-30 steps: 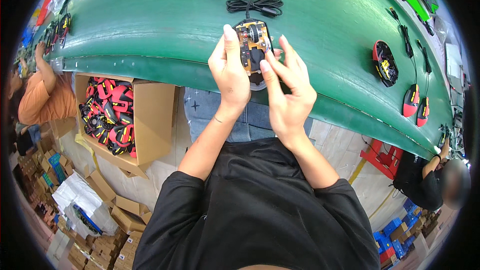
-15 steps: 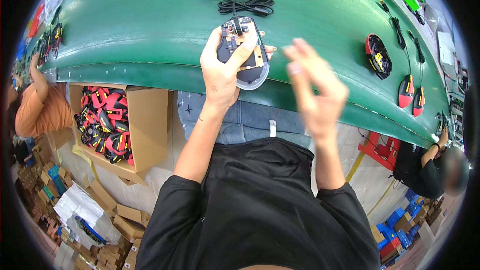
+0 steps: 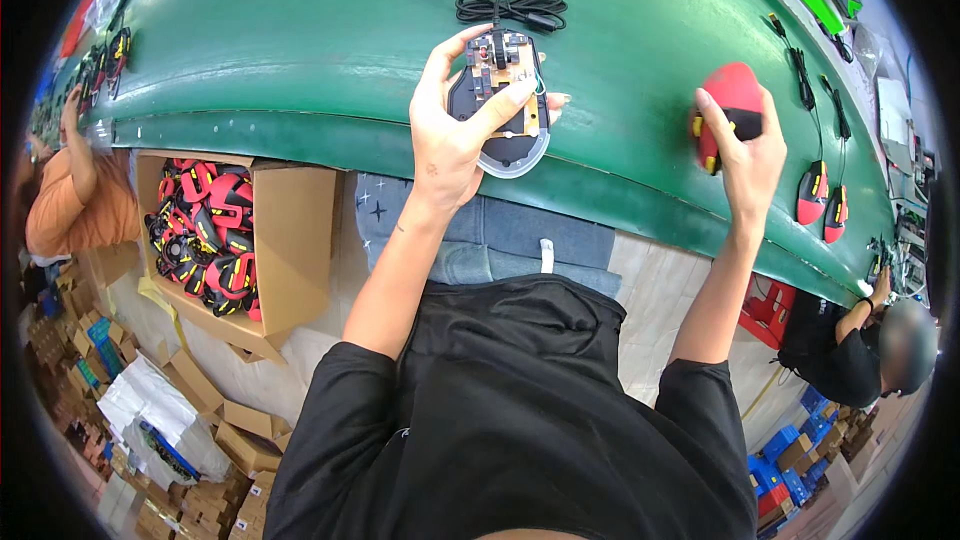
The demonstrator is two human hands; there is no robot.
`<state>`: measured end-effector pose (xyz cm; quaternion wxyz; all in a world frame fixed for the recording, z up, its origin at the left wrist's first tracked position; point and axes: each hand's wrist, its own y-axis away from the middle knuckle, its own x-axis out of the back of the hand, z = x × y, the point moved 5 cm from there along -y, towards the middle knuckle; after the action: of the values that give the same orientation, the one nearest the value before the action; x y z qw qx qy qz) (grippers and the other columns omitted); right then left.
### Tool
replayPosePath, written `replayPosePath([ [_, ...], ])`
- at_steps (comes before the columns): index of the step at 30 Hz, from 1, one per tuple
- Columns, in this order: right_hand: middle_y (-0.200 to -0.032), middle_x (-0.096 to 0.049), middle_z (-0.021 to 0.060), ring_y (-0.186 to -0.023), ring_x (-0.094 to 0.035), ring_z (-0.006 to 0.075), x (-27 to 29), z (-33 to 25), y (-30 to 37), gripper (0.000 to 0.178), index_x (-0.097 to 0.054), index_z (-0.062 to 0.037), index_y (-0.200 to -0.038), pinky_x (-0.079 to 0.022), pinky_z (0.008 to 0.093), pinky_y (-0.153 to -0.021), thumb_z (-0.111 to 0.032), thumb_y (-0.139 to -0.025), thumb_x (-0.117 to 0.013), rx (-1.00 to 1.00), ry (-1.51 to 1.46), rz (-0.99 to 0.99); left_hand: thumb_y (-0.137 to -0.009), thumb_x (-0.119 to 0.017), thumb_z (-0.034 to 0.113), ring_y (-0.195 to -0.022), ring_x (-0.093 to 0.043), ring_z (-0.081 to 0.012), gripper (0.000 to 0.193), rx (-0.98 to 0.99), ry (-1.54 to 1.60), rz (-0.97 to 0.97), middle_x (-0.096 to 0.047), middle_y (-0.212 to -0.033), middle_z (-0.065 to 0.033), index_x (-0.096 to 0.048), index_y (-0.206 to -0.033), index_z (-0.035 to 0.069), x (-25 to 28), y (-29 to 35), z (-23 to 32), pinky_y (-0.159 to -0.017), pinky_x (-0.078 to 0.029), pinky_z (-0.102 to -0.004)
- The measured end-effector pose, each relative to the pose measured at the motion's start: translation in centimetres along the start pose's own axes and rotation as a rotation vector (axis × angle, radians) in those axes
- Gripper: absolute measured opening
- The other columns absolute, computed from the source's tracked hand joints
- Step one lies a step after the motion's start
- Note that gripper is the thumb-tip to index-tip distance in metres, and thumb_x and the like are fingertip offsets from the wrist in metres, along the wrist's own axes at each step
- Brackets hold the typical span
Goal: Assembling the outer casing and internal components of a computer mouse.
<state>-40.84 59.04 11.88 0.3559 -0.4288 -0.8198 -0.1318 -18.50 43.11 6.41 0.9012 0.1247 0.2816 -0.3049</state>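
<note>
The left hand holds the mouse base, thumb over its bare circuit board, fingers wrapped round underneath. Just past the base, its coiled cable lies on the green worktop. Right of the base, the right hand grips a red-and-black shell between thumb and fingers. Left of the base and lower stands a carton of shells. Farther right of the base lie two corded mice.
</note>
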Motion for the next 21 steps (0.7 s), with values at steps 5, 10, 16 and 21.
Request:
replayPosePath([
  [5,-0.084,-0.067,0.0038,-0.077,-0.060,0.0086,-4.3,2.5,-1.4,0.046,-0.069,0.0002,-0.101,-0.048,0.0239,-0.072,-0.040,-0.080,-0.078,-0.162,-0.296,-0.184,-0.087,-0.065,0.001,-0.086,-0.071,-0.0358,0.055,0.042,0.007,0.003,-0.061,-0.112,-0.0270,-0.036,-0.134,-0.004,-0.2,-0.1,-0.1,-0.074,-0.062,-0.0436],
  [10,-0.087,-0.070,0.0072,-0.077,-0.064,0.0172,-2.0,0.8,-1.6,0.043,-0.072,-0.0052,-0.104,-0.051,0.0297,-0.073,-0.038,-0.078,-0.079,-0.139,0.047,-0.039,-0.087,-0.064,0.002,-0.086,-0.070,-0.0370,0.056,0.063,0.029,0.014,-0.060,-0.113,-0.0274,-0.036,-0.135,-0.003,-0.1,0.1,0.1,-0.073,-0.062,-0.0437],
  [16,-0.093,-0.072,0.0072,-0.076,-0.068,0.0171,-5.4,-7.8,4.3,0.034,-0.073,-0.0071,-0.099,-0.055,0.0290,-0.069,-0.016,-0.069,-0.086,0.539,-0.098,-0.030,-0.092,-0.059,0.006,-0.090,-0.069,-0.0370,0.049,0.073,0.005,-0.010,-0.059,-0.115,-0.0286,-0.036,-0.135,-0.003,0.1,-0.2,0.1,-0.078,-0.061,-0.0447],
  [21,-0.089,-0.071,0.0081,-0.079,-0.068,0.0189,-9.2,-9.3,5.6,0.032,-0.071,-0.0035,-0.096,-0.054,0.0282,-0.067,-0.012,-0.068,-0.085,0.536,-0.219,-0.010,-0.102,-0.041,0.018,-0.107,-0.064,-0.0296,0.041,0.069,0.053,0.014,-0.058,-0.122,-0.0254,-0.037,-0.137,-0.002,0.5,-0.4,-0.6,-0.088,-0.057,-0.0444],
])
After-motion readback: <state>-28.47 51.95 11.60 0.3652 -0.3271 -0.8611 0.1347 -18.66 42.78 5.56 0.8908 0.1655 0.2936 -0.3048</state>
